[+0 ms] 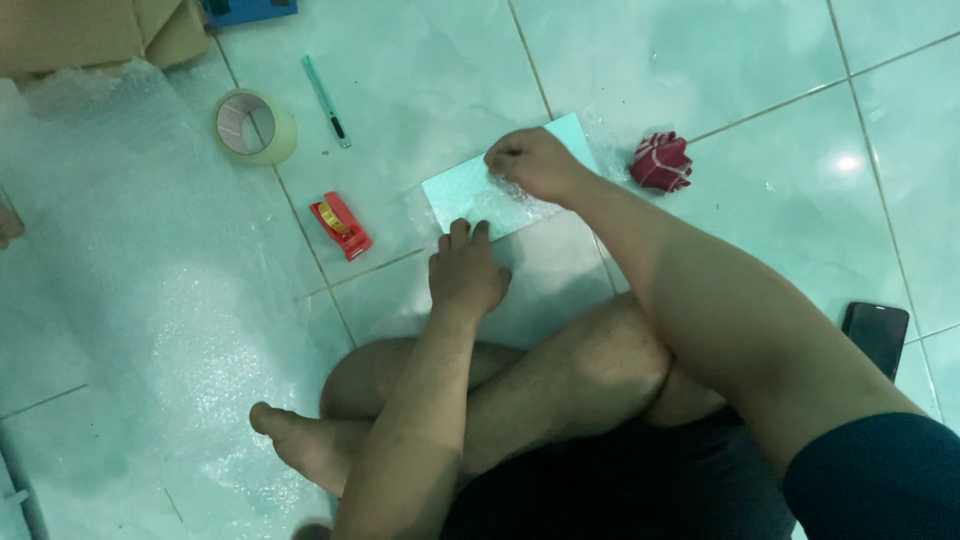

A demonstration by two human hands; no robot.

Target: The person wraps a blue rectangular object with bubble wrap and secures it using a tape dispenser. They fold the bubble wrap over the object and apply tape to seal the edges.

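bubble wrap (505, 205) lies over the near part of a flat pale-green packet (470, 190) on the tiled floor (700, 60), right in front of the seated person's crossed legs. the packet's far corner shows bare, so from here the wrapping looks only partly done: one clear layer is over it, nothing looks taped down, and the far edge is uncovered. the right hand (535, 163) is bunched at the packet's upper edge, fingers pinched closed on the wrap. the left hand (466, 270) presses flat on the near edge, fingers spread and straight, gripping nothing. a red tape dispenser (340, 226) sits just to the left, untouched, with a roll of clear packing tape (254, 127) and a green utility knife (326, 101) further off. a big sheet of bubble wrap (130, 260) covers the floor at the left. a red bundle (661, 163) lies near the right hand, a dark phone (877, 335) well apart.
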